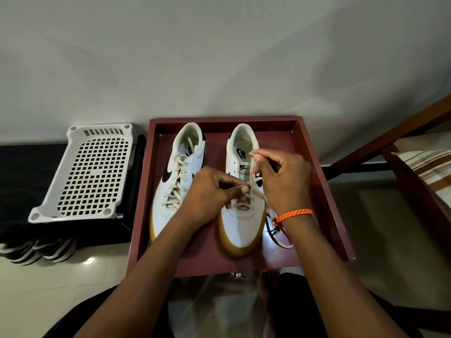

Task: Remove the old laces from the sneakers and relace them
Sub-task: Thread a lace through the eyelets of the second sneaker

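Note:
Two white sneakers with gum soles stand side by side in a dark red tray [314,167], toes toward me. The left sneaker [170,181] is fully laced with a cream lace. The right sneaker [240,223] has lace only through its lower eyelets. My left hand [212,191] pinches the cream lace [258,195] over the middle of that shoe's tongue. My right hand [280,176], with an orange thread band at the wrist, holds the lace's free end up near the shoe's collar. Another stretch of lace trails onto the tray by the shoe's right side.
A white perforated plastic rack [90,172] lies on a dark surface left of the tray. Black-and-white shoes [36,250] sit on the floor below it. A wooden chair frame with a striped cushion [424,167] stands at the right. A pale wall is behind the tray.

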Available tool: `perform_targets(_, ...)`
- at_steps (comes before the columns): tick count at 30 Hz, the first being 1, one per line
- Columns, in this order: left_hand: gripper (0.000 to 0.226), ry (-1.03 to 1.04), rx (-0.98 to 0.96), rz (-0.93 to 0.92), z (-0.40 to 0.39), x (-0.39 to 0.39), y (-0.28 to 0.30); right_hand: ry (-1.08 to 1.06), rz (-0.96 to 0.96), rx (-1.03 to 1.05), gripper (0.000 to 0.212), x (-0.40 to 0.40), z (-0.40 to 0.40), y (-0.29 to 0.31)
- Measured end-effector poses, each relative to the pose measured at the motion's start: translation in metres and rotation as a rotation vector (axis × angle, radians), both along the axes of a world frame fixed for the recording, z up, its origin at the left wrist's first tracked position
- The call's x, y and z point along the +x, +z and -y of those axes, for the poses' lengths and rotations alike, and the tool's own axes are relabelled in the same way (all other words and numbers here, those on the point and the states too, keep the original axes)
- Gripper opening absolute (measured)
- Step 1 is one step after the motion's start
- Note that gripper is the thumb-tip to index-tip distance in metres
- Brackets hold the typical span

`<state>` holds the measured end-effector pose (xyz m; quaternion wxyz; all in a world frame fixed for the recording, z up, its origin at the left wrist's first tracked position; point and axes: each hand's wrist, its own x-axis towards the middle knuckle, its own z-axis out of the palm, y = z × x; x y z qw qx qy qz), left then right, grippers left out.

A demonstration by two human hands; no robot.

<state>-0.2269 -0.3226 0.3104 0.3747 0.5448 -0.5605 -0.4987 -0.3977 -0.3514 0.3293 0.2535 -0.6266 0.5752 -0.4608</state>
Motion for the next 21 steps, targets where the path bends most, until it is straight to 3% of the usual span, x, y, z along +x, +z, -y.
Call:
perform_targets(5,0.014,0.290,-0.016,0.146,0.005,0.013,-0.002,0.004,-0.289,0.074,0.011,-0.001,-0.001,-0.007)
perform_targets(11,0.013,0.336,-0.083,0.467,0.000,0.004,-0.007,-0.014,-0.691,-0.027,0.009,0.013,-0.011,-0.005)
perform_targets(21,0.016,0.321,-0.096,0.611,-0.004,-0.002,-0.005,0.059,-0.807,-0.013,0.002,0.025,-0.012,-0.020)
